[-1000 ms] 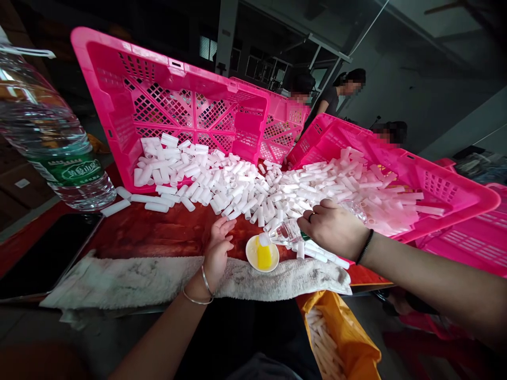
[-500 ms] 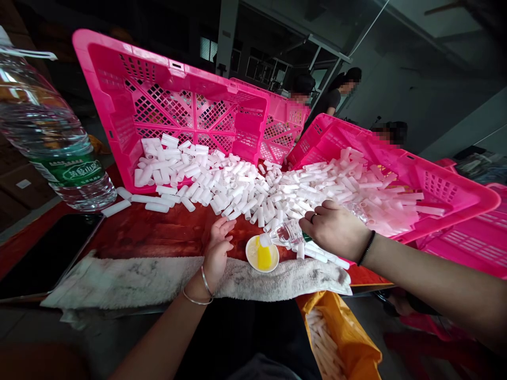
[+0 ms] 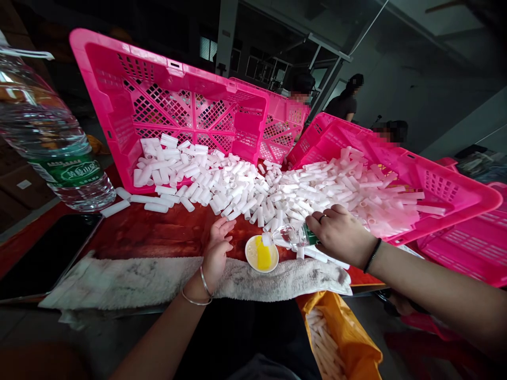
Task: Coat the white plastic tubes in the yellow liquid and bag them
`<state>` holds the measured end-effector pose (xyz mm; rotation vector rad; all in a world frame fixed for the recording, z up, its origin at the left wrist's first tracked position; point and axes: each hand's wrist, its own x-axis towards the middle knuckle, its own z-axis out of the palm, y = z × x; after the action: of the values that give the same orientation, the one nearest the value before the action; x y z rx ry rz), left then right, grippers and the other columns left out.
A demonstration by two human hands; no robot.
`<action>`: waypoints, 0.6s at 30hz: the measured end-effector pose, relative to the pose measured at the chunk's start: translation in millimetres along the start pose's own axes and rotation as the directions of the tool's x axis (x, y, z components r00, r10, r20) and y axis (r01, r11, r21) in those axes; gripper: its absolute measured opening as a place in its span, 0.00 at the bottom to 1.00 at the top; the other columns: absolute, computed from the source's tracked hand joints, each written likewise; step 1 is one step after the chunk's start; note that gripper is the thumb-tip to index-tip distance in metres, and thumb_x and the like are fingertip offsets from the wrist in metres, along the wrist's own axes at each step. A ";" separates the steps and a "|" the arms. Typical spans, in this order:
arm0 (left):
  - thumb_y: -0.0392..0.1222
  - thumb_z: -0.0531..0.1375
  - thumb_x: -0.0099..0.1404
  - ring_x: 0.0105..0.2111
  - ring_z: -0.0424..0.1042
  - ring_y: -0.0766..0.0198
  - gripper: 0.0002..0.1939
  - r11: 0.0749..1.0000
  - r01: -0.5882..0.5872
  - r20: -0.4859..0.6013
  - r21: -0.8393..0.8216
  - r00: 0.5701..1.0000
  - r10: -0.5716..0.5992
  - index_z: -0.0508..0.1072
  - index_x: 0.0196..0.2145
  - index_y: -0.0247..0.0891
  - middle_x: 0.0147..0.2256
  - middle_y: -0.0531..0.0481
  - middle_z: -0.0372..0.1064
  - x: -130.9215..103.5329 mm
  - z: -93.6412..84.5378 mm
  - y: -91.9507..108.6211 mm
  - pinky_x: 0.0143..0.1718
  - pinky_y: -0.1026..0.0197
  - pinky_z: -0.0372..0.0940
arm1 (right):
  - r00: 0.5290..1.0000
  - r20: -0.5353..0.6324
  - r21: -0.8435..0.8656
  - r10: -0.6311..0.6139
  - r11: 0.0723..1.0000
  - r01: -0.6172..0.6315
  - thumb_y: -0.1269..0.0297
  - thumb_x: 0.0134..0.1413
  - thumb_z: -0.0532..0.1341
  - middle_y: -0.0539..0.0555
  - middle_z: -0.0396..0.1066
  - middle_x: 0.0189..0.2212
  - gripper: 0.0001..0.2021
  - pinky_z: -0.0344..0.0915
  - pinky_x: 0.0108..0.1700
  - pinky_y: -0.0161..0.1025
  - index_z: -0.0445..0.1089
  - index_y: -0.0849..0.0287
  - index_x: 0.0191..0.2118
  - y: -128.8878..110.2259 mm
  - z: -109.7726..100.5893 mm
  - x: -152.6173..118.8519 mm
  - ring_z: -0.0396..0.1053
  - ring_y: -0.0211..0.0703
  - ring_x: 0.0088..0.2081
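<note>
My right hand (image 3: 338, 232) is wrapped round a small clear bottle (image 3: 292, 236) with a green label. The bottle is tilted, its mouth over the right rim of a small white dish (image 3: 250, 255). A yellow piece (image 3: 264, 257) sits in the dish. My left hand (image 3: 218, 245) rests palm up left of the dish, fingers apart, with nothing in it. Behind both hands lies a large heap of short white tubes (image 3: 237, 184), spilling from two tipped pink baskets, the left basket (image 3: 119, 47) and the right basket (image 3: 447, 184).
A large water bottle (image 3: 67, 153) and a black phone (image 3: 51, 253) are at the left. A grey-white towel (image 3: 150, 282) lies along the front edge. An orange bag (image 3: 348, 332) holding white tubes is below. People (image 3: 343, 103) are in the background.
My right hand and the small bottle have shifted slightly to the right, and more of the bottle shows. The standing person in the background has turned and moved. My left hand has stayed still.
</note>
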<state>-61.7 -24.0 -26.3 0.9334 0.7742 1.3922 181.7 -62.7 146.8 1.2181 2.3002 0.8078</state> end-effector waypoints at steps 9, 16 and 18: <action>0.35 0.52 0.42 0.57 0.56 0.51 0.34 1.000 0.027 -0.026 -0.006 0.999 -0.027 0.57 0.51 0.41 0.53 0.43 0.63 -1.6 2.0 3.0 0.53 0.48 0.50 | 0.956 0.279 0.438 0.096 0.873 -0.216 0.59 0.41 0.62 0.55 0.70 0.26 0.14 0.53 0.33 0.41 0.64 0.60 0.35 -13.2 9.6 -10.6 0.68 0.48 0.29; 0.34 0.53 0.41 0.56 0.58 0.50 0.34 1.000 0.024 -0.060 -0.018 0.998 -0.025 0.59 0.50 0.41 0.51 0.43 0.65 -3.0 2.2 3.9 0.53 0.48 0.51 | 0.869 0.472 0.881 -0.149 0.052 -0.470 0.62 0.36 0.68 0.50 0.70 0.33 0.25 0.62 0.33 0.35 0.63 0.57 0.43 -23.6 32.4 -18.8 0.68 0.43 0.34; 0.34 0.53 0.41 0.55 0.59 0.49 0.33 0.999 0.021 -0.067 -0.025 0.998 -0.022 0.60 0.50 0.41 0.50 0.43 0.66 -3.5 2.2 4.1 0.53 0.47 0.51 | 0.872 0.415 0.843 -0.258 -0.252 -0.476 0.63 0.35 0.68 0.51 0.71 0.37 0.27 0.64 0.37 0.36 0.64 0.59 0.45 -31.6 42.2 -20.5 0.68 0.44 0.38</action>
<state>-61.8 -27.9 -22.0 0.8610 0.8143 1.4170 198.6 -81.5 96.3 1.8206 1.9763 -1.8550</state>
